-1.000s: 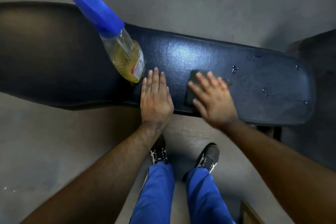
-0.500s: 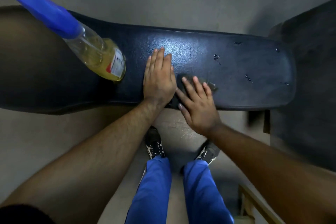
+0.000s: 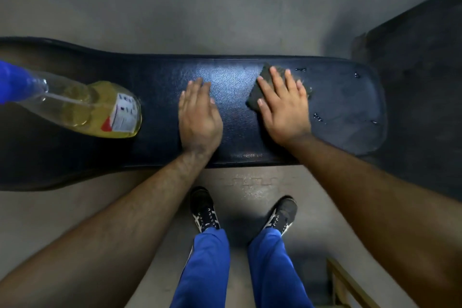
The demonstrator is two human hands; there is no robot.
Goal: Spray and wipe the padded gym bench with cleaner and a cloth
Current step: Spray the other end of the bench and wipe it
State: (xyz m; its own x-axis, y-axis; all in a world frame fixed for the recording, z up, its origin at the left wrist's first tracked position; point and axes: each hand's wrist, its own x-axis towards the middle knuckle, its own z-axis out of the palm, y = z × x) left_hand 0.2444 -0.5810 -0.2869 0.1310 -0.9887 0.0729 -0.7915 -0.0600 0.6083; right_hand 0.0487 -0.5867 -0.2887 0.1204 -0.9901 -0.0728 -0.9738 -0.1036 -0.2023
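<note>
I look straight down at a dark padded gym bench (image 3: pixel 235 117) that runs across in front of me. My left hand (image 3: pixel 198 117) lies flat on the padding, palm down, fingers together and extended, holding nothing. My right hand (image 3: pixel 283 107) is spread open, palm down, pressing a dark cloth (image 3: pixel 260 90) against the padding; the cloth shows past my thumb and under my fingertips. Beyond my right hand, toward the rounded end of the bench, small droplets (image 3: pixel 318 117) sit on the surface. Well out from my left hand, a clear spray bottle (image 3: pixel 100 110) of yellow liquid stands on the bench, its blue top (image 3: pixel 11 81) nearest me. Below my hands are my blue trousers (image 3: pixel 207 270) and dark shoes (image 3: pixel 203 210) on a grey floor (image 3: pixel 225 7).
</note>
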